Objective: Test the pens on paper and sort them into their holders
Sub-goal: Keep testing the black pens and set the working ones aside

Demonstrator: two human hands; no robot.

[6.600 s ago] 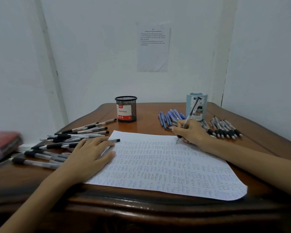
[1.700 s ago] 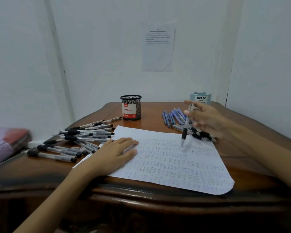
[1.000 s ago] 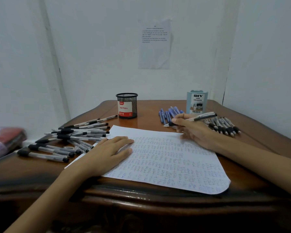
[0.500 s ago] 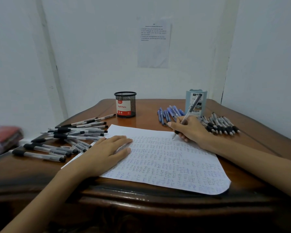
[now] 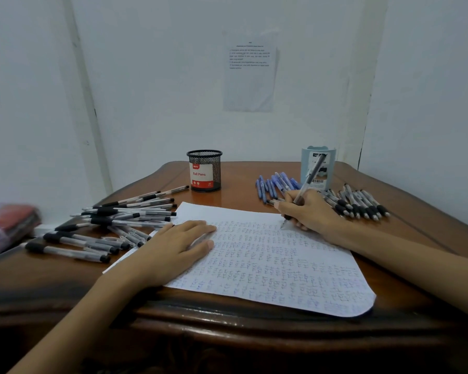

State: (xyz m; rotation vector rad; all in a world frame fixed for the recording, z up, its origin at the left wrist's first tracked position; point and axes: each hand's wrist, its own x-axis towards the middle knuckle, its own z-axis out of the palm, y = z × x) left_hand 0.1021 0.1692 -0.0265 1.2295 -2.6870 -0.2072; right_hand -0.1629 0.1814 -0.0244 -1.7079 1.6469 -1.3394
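Paper sheet (image 5: 268, 265): covered in handwritten marks, lying at near edge of wooden tabletop (image 5: 241, 190).
Left hand (image 5: 179, 247): flat, fingers straight, pressing the sheet's left part.
Right hand (image 5: 308, 211): pinching grey pen (image 5: 308, 176), tip on the sheet's far right part.
Capped pens (image 5: 114, 220): heap left of the sheet.
Blue pens (image 5: 273, 184): row just beyond right hand.
Black-grip pens (image 5: 360, 203): row right of that hand.
Mesh holder (image 5: 204, 171): far centre, upright.
Pale-blue organizer (image 5: 318, 168): far right, behind blue pens.
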